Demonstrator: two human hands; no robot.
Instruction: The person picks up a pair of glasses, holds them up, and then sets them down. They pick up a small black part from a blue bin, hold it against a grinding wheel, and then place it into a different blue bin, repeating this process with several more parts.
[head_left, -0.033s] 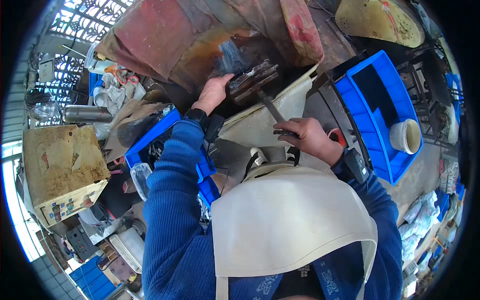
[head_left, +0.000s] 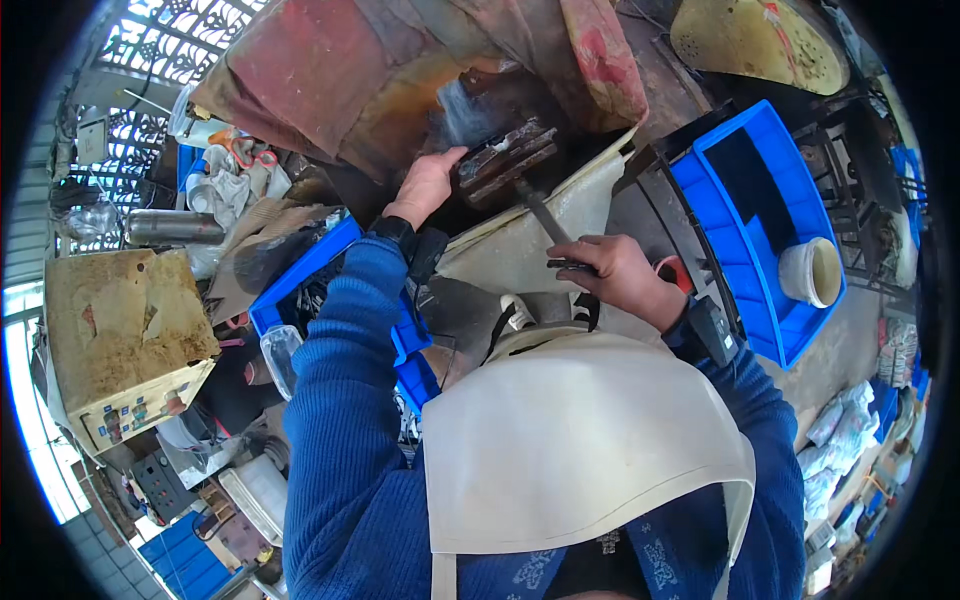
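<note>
My left hand (head_left: 422,188) reaches forward with its fingers closed at the near-left end of a dark, dirty metal block (head_left: 508,160). A thin dark piece seems to lie under its fingertips, too small to name. Beyond the fingers is a blurred bluish-white patch (head_left: 462,112), perhaps spray or a spinning surface. My right hand (head_left: 632,278) is closed around a short, thin, black piece (head_left: 572,266) whose kind I cannot make out. Its fingers also lie against the near end of a flat grey bar (head_left: 543,215) that runs up to the block.
Stained red-brown cloth (head_left: 310,85) drapes over the far side, and a pale sheet (head_left: 530,240) hangs below the block. On the right stands a blue crate (head_left: 715,225) with a white tub (head_left: 810,273). At left are a blue bin (head_left: 275,300) and a worn cardboard box (head_left: 130,330).
The bluish-white blurred patch has altered slightly in shape. Both hands stay in place.
</note>
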